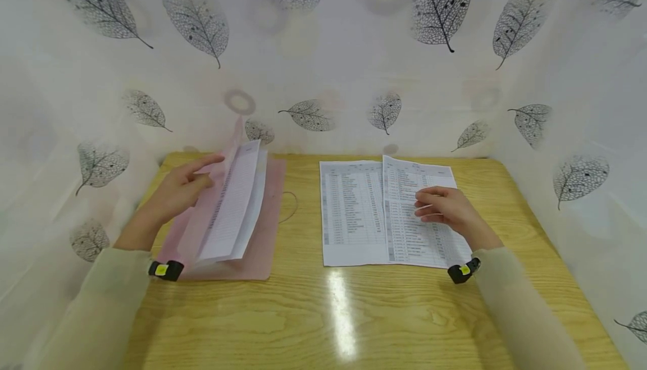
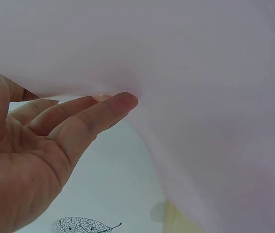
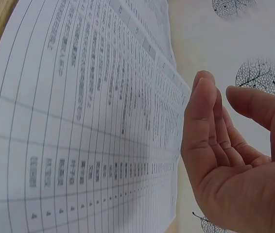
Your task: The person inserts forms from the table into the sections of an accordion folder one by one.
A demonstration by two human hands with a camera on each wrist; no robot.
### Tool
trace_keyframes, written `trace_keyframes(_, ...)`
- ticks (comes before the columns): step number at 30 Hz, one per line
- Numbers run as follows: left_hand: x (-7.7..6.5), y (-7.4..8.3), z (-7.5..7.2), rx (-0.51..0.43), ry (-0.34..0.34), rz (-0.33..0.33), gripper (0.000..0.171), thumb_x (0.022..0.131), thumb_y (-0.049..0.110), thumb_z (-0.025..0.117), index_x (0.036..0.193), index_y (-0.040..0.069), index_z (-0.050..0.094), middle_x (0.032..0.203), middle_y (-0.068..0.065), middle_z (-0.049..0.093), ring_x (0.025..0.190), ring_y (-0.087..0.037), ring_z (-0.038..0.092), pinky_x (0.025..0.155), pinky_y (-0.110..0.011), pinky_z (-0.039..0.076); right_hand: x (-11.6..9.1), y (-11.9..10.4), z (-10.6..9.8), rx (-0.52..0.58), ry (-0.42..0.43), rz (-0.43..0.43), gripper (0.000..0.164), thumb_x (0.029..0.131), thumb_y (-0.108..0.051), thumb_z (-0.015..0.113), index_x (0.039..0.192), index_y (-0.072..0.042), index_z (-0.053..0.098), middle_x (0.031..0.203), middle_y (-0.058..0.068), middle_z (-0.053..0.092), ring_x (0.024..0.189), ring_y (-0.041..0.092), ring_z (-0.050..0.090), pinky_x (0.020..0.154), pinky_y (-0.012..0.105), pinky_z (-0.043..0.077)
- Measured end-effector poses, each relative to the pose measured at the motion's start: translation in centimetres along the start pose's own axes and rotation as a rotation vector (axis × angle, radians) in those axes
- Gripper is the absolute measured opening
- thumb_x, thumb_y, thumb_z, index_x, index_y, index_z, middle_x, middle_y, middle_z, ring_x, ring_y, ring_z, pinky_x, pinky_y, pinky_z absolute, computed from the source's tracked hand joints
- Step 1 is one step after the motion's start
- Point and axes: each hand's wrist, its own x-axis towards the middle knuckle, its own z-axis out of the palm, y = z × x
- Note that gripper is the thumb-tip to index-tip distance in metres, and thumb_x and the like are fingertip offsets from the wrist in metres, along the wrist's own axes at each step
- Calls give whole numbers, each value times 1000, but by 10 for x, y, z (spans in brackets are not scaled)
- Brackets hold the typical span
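On the left of the table lies a pink folder [image 1: 275, 229], its cover [image 1: 209, 207] tilted up with white printed pages [image 1: 237, 199] leaning inside. My left hand [image 1: 179, 190] is at the cover's outer face, index finger extended against it. In the left wrist view, the fingertips [image 2: 127, 101] press into the pink sheet [image 2: 200, 97], and the thumb is partly hidden behind it. To the right, two printed table sheets [image 1: 351, 207] overlap slightly. My right hand [image 1: 445, 207] hovers over the right sheet [image 1: 409, 235], fingers loosely bent, thumb apart, nothing between them.
A thin elastic cord [image 1: 295, 207] loops out from the folder's right edge. The wooden table [image 1: 283, 319] reaches back to a white curtain [image 1: 323, 67] with leaf prints, which also hangs along both sides. Each wrist carries a small black camera [image 1: 167, 270].
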Motion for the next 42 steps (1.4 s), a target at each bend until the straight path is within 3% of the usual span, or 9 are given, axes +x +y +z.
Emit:
trace_keyframes(5, -1, 1, 0, 4, -9, -3, 54, 107, 17, 48, 161, 19, 45, 67, 8, 42, 55, -9, 42, 54, -27, 40, -6, 10, -16, -4, 19, 12, 66, 105, -35, 65, 151, 6, 43, 105, -1, 73, 85, 8, 76, 80, 26, 62)
trace_keyframes(19, 1, 2, 3, 1, 3, 11, 54, 106, 16, 49, 159, 18, 48, 79, 4, 55, 56, -10, 43, 55, -27, 42, -24, 36, -57, -8, 61, 48, 65, 106, -35, 63, 151, 7, 41, 95, -12, 72, 84, 5, 75, 79, 26, 62)
trace_keyframes(28, 2, 5, 3, 8, -10, 1, 54, 107, 17, 49, 161, 19, 46, 68, 7, 43, 55, -10, 43, 54, -27, 41, -30, 52, -83, 67, 62, 65, 36, 105, -30, 65, 132, -7, 57, 93, -12, 74, 83, 7, 76, 77, 26, 62)
trace_keyframes(34, 3, 4, 3, -1, -10, 3, 54, 107, 17, 48, 160, 18, 46, 72, 6, 49, 55, -9, 42, 54, -27, 41, -40, 61, -94, 12, 66, 86, 36, 106, -30, 63, 133, -6, 58, 92, -15, 74, 84, 6, 75, 77, 27, 62)
trace_keyframes(40, 4, 4, 3, 4, -14, -5, 54, 107, 18, 48, 161, 20, 46, 76, 4, 52, 58, -9, 43, 56, -27, 42, -50, 74, -106, 32, 42, 106, 14, 108, -26, 61, 117, -18, 66, 92, -13, 75, 84, 8, 76, 78, 31, 63)
trace_keyframes(42, 5, 3, 4, 3, -13, -3, 54, 107, 18, 48, 161, 19, 46, 84, 2, 56, 58, -9, 43, 56, -27, 42, -53, 77, -108, 39, 29, 126, 14, 108, -26, 62, 118, -18, 66, 94, -12, 75, 85, 9, 76, 79, 33, 64)
